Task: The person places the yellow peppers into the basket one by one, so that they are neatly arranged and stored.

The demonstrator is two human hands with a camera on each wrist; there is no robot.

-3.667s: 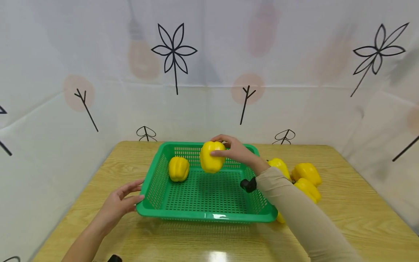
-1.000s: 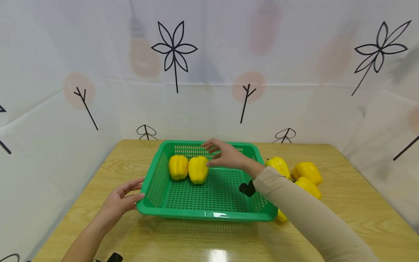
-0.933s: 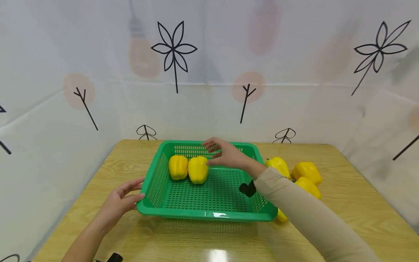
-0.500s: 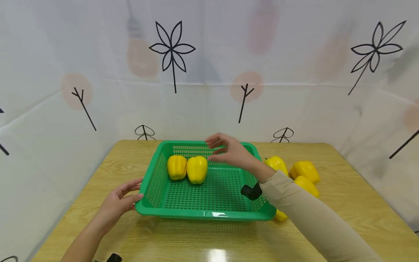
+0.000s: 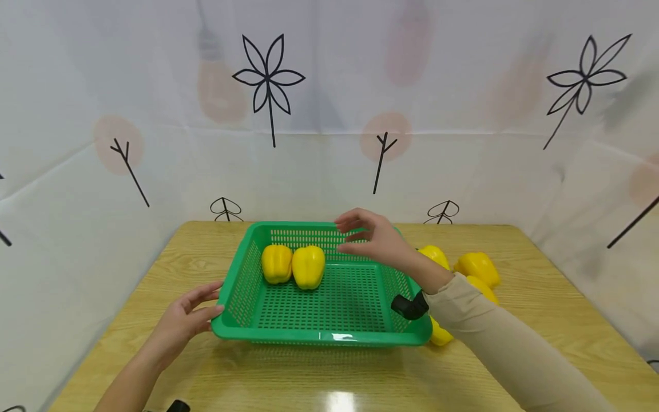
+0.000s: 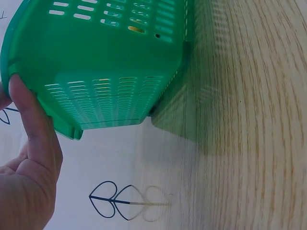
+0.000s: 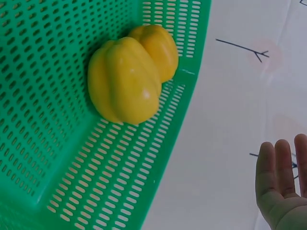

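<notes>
A green plastic basket (image 5: pixel 321 337) with slotted walls stands on the table. At its left rim rests my left hand (image 5: pixel 177 323), which pinches the edge: in the left wrist view one finger (image 6: pixel 29 110) lies under the rim against the outer wall, another digit above it. Two yellow bell peppers, one at the left wall (image 5: pixel 277 264) and one to its right (image 5: pixel 309 267), sit side by side inside. My right hand (image 5: pixel 378 240) hovers over the basket's back right part, fingers loosely bent, holding nothing. The right wrist view shows both peppers (image 7: pixel 125 81) apart from that hand (image 7: pixel 283 187).
Several more yellow bell peppers (image 5: pixel 477 268) lie on the wooden table (image 5: pixel 546 320) right of the basket, partly hidden by the right sleeve (image 5: pixel 504 337). One pepper (image 5: pixel 439 332) is beside the basket's front right corner. A patterned white cloth (image 5: pixel 329 171) hangs behind the table.
My right hand let go of the second pepper, which now sits in the basket beside the first. It has since lifted and drawn back to the right. The left hand stayed at the rim.
</notes>
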